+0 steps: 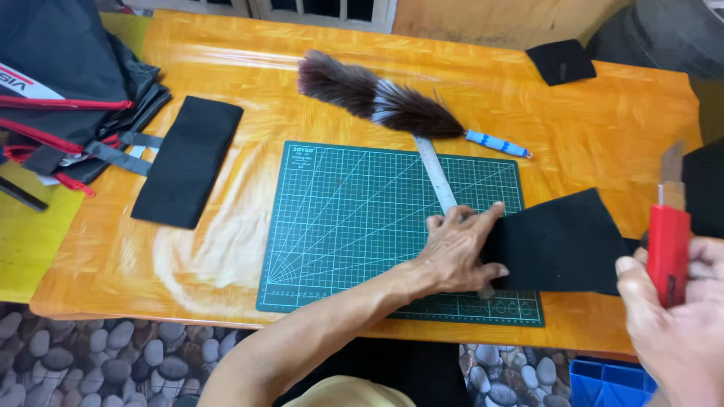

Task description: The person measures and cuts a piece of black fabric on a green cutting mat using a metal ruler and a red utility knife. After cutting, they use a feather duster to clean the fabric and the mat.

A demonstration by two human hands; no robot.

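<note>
Left hand [458,252] flat, fingers spread, pressing black fabric piece [562,241] and steel ruler [439,181] onto green cutting mat [339,218], right hand [682,320] closed round red utility knife [668,241], just right of fabric, feather duster [377,96] farther up orange bench [226,234], folded black cloth [188,160] well left.

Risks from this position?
1. The left hand presses the metal ruler and black fabric; its fingers lie near any cut line.
2. The right hand holds the red utility knife with the blade out.
3. Fabric overhangs the cutting mat and could shift.
</note>
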